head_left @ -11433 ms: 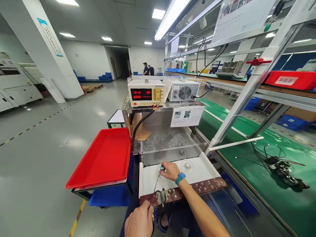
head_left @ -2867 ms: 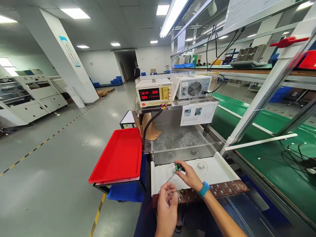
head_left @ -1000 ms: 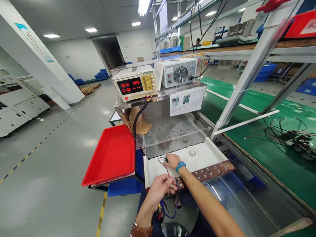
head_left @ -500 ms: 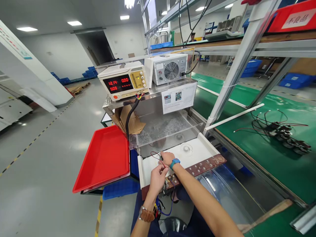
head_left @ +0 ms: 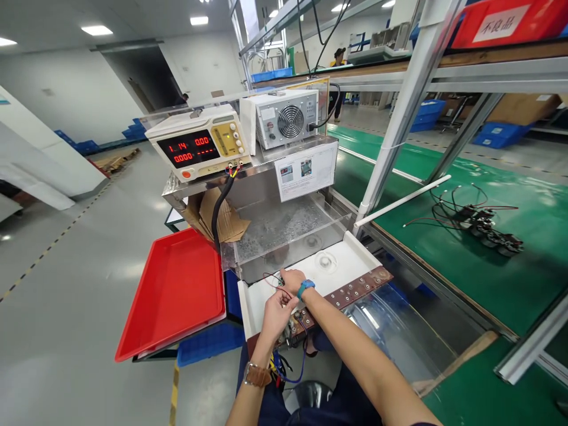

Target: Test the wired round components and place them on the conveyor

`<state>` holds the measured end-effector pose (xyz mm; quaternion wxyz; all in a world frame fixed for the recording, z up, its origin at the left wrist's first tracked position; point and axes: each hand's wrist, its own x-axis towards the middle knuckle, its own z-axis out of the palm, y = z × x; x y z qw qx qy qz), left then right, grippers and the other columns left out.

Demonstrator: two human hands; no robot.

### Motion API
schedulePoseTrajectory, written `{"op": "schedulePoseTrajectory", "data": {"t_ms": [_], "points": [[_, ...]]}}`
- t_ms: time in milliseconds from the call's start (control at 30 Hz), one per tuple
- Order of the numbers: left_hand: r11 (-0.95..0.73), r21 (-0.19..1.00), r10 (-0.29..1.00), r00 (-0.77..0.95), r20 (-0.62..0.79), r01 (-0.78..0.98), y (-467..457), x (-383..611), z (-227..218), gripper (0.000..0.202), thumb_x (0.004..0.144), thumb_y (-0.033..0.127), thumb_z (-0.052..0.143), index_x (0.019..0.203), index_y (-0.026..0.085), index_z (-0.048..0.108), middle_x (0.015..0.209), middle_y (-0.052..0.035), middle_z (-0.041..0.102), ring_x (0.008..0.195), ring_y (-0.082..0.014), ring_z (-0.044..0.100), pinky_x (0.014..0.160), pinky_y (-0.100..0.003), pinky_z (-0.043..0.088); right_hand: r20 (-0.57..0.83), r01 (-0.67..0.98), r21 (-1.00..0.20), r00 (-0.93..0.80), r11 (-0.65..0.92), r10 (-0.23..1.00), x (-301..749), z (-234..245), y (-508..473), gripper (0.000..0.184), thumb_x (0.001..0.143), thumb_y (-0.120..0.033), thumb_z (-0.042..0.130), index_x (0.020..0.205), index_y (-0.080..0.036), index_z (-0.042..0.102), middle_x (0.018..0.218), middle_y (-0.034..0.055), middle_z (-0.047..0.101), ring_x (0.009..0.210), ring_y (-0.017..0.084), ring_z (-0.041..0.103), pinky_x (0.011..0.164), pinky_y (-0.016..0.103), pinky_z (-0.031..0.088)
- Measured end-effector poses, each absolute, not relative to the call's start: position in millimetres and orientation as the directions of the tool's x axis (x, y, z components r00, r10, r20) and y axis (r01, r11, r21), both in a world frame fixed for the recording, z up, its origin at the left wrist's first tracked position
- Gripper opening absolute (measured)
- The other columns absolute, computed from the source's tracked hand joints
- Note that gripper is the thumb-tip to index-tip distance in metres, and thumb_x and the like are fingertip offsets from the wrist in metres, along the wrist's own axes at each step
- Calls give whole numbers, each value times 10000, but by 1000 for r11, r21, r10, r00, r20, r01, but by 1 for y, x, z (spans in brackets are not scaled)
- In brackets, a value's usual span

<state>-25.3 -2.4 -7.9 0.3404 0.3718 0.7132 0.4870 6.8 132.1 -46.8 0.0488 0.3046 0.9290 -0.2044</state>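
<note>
My right hand (head_left: 291, 278), with a blue watch on its wrist, presses a small round green board with red and black wires down on the white tray (head_left: 346, 264). Its fingers are closed on the board. My left hand (head_left: 276, 312) is just below it, fingers pinched on the thin wires near the brown terminal strip (head_left: 355, 291). A cream power supply (head_left: 197, 148) with red digits stands above on a steel shelf, and a black cable (head_left: 218, 204) hangs from it.
A red tray (head_left: 173, 293) sits to the left over a blue bin. A clear box with a metal floor (head_left: 284, 228) lies behind the white tray. To the right, a green conveyor (head_left: 444, 248) carries wired parts (head_left: 486, 228). A person stands far back.
The view has swung left and down. My left hand rose from the terminal strip to the wires beside my right hand, which stays pressed on the board.
</note>
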Motion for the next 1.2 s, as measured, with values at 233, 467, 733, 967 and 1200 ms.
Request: {"op": "schedulePoseTrajectory", "data": {"t_ms": [233, 467, 733, 967, 1200], "points": [[371, 863, 853, -494, -170, 344, -2, -30, -32, 292, 686, 431, 607, 626, 167, 497, 538, 30, 476, 538, -107, 411, 541, -223, 289, -206, 586, -395, -807, 708, 553, 6, -52, 132, 481, 768, -452, 603, 1132, -140, 563, 995, 137, 690, 958, 273, 650, 763, 309, 428], [415, 819, 846, -500, -187, 397, 1, -32, -41, 281, 689, 423, 600, 625, 173, 487, 553, 26, 470, 556, -110, 385, 551, -227, 268, -203, 592, -392, -802, 704, 561, 5, -54, 133, 466, 761, -443, 598, 1119, -145, 570, 976, 139, 691, 936, 271, 650, 748, 307, 416], [402, 809, 851, -501, -157, 429, -2, -26, -31, 218, 720, 339, 591, 629, 175, 481, 567, 26, 491, 583, -120, 435, 582, -232, 290, -165, 584, -382, -805, 716, 569, 4, -58, 130, 464, 756, -430, 594, 1118, -142, 569, 968, 142, 692, 910, 270, 657, 724, 302, 419], [421, 807, 838, -519, -170, 414, -2, -24, -23, 189, 712, 285, 598, 624, 175, 472, 566, 20, 500, 577, -129, 441, 582, -243, 294, -163, 581, -405, -806, 706, 569, 3, -55, 128, 428, 742, -402, 577, 1082, -142, 581, 957, 136, 696, 911, 278, 661, 732, 310, 421], [438, 818, 823, -534, -196, 374, -2, -23, -26, 156, 682, 198, 602, 611, 175, 465, 579, 17, 497, 599, -133, 439, 588, -256, 289, -159, 589, -429, -795, 684, 585, 2, -57, 124, 433, 717, -364, 582, 1092, -148, 601, 963, 140, 700, 932, 296, 661, 754, 327, 440]]}}
